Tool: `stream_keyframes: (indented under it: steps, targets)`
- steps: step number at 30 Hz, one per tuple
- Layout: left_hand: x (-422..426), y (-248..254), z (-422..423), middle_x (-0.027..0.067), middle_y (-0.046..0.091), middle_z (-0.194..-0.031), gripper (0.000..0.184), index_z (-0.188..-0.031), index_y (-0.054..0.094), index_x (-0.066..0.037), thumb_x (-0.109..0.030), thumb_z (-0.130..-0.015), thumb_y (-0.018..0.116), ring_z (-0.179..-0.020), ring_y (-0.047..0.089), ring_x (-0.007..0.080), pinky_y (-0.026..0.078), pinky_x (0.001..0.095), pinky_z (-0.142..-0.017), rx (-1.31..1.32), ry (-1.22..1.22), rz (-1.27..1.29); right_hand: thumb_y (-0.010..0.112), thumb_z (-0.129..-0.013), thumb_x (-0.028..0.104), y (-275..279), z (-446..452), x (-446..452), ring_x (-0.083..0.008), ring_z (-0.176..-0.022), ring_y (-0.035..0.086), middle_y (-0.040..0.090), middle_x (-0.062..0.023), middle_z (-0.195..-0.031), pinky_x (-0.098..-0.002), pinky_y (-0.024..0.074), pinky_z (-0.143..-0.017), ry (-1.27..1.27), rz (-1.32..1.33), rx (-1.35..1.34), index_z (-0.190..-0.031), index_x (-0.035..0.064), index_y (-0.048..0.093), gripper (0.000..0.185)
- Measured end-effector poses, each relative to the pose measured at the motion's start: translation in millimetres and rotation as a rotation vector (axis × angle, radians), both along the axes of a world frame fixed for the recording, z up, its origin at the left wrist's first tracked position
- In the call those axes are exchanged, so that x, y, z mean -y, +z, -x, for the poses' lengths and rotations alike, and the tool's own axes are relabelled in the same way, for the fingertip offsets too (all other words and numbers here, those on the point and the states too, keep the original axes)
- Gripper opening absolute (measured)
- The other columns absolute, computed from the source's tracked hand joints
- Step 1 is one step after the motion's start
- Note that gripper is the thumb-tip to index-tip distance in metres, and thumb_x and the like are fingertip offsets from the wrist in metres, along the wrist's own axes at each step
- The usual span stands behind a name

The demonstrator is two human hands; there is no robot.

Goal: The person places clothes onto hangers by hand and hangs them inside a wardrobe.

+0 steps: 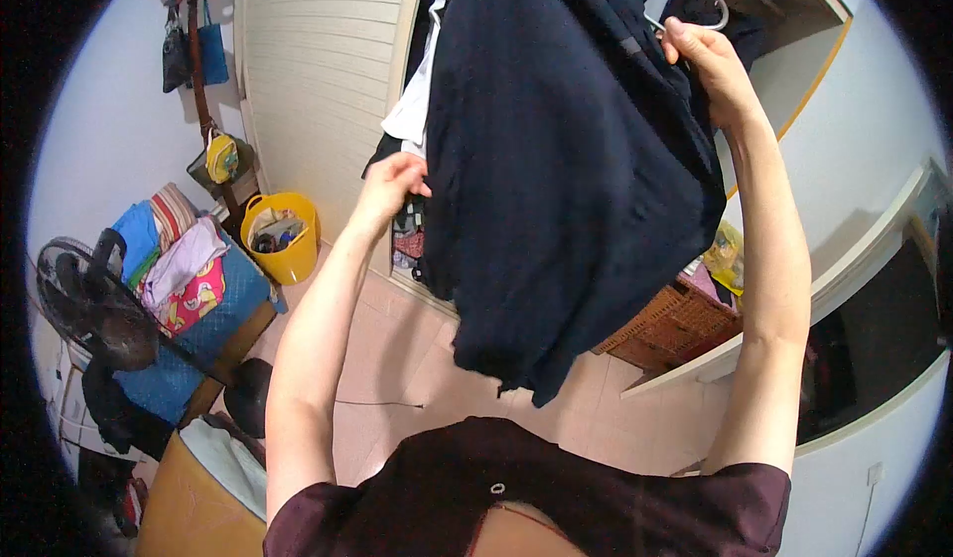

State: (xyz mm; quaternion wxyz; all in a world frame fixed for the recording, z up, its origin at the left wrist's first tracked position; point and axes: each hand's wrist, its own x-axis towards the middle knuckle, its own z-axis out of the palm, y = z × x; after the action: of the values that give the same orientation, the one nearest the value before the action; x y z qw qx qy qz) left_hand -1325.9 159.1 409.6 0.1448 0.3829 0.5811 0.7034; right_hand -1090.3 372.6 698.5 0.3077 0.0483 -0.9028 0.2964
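Note:
A large dark navy garment (566, 160) hangs in front of me, filling the middle of the view, its lower hem loose and uneven. My right hand (710, 66) is closed at its upper right corner, gripping a pale clothes hanger (723, 6) whose curved hook shows above the fingers. At the garment's left edge is my left hand (395, 188), fingers curled in and thumb near them. What those fingers hold, if anything, is hidden. Just above that hand hangs a white piece of clothing (412, 115), partly behind the dark fabric.
Behind the garment is an open wardrobe (819, 70) with more hanging clothes, beside a slatted door (318, 80). A wicker basket (660, 329) stands low at right. To the left are a yellow tub (298, 264), a fan (94, 304) and folded textiles (189, 264).

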Motion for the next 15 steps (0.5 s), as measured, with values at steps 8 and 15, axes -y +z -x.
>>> stream_keyframes:
  steps: [8,15]
  targets:
    - [21.6,28.8,27.7,0.0090,0.059,-0.110,0.040,-0.120,0.053,-0.005,-0.026,-0.087,0.059,-0.106,0.053,0.0168,0.042,0.0308,-0.092,-0.092,0.122,-0.004,0.061,-0.085,0.020,25.7,-12.5,-23.9,-0.0105,-0.090,0.058,0.065,-0.0026,-0.096,-0.0237,0.0431,-0.086,0.029,-0.191,0.049,-0.099,0.0035,0.066,0.022]
    - [4.3,23.6,17.3,0.0105,0.062,-0.106,0.051,-0.121,0.052,0.002,-0.023,-0.080,0.068,-0.093,0.059,0.0179,0.046,0.0299,-0.086,0.055,0.015,0.067,0.058,-0.087,0.023,73.1,-15.4,-28.5,-0.0112,-0.095,0.057,0.064,-0.0013,-0.102,-0.0227,0.0427,-0.089,-0.087,-0.288,0.040,-0.108,0.0098,0.064,0.025]
